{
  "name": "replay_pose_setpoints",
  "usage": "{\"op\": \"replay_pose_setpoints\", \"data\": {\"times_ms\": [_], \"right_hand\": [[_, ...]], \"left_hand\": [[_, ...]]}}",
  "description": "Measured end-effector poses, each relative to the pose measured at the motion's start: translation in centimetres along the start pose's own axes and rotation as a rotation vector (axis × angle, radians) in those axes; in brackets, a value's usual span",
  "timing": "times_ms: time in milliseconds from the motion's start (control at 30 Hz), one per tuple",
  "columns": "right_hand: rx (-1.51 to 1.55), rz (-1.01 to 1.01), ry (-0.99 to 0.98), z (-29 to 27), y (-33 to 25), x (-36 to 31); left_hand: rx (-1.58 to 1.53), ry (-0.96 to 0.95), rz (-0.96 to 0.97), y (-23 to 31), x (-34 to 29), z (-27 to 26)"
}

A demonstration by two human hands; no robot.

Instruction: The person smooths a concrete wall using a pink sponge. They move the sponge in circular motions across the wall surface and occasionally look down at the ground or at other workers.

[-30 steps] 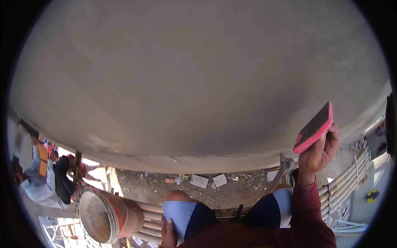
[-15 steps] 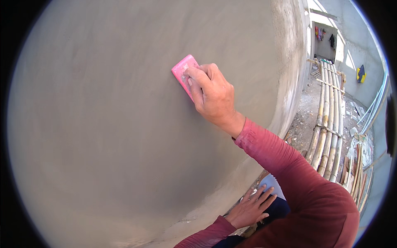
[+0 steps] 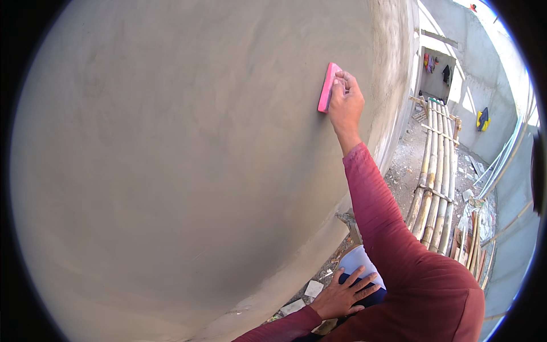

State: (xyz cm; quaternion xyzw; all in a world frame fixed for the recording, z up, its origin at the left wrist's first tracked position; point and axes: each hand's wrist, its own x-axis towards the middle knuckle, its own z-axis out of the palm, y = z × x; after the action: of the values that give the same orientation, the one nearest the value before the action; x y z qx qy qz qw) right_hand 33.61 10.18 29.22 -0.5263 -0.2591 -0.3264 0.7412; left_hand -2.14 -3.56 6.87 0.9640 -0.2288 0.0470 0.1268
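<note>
A pink plastering float [image 3: 327, 88] rests against the smooth grey plastered wall [image 3: 188, 142], near the wall's right side. My right hand [image 3: 346, 105] is wrapped round the float's back, with the arm stretched up and forward. The handle is mostly hidden by my fingers. Low in the view, my left hand [image 3: 342, 295] has its fingers spread and holds nothing. It is over dark cloth and close to a white surface [image 3: 360, 261]; whether it touches either, I cannot tell.
Bamboo poles [image 3: 436, 176] lashed with crosspieces run along the right. Rubble and broken pieces [image 3: 403, 154] cover the ground beside them. Loose sticks [image 3: 474, 245] lie at the lower right. A yellow and dark cloth [image 3: 483, 121] hangs on the far wall.
My right hand has carried the pink float rightward and slightly up across the wall, and the float now stands more upright. My left hand stays low, still spread. The view has shifted a little.
</note>
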Motion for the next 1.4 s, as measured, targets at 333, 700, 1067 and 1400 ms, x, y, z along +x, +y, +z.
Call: {"op": "replay_pose_setpoints", "data": {"times_ms": [333, 700, 1067, 1400], "right_hand": [[0.041, -0.011, -0.055, 1.3, -2.5, 0.3], [0.075, -0.166, -0.142, 3.1, -7.3, -4.6], [0.066, -0.287, -0.165, 3.1, -10.2, -9.8], [0.037, -0.360, 0.067, 5.6, -12.8, -1.6]], "left_hand": [[-0.063, 0.004, 0.025, -0.4, -0.6, 1.2], [-0.024, -0.020, 0.001, -0.9, -0.8, 0.5], [-0.008, -0.062, 0.013, -1.1, -0.8, -0.1], [-0.049, -0.061, 0.043, -0.6, -0.8, -1.1]]}}
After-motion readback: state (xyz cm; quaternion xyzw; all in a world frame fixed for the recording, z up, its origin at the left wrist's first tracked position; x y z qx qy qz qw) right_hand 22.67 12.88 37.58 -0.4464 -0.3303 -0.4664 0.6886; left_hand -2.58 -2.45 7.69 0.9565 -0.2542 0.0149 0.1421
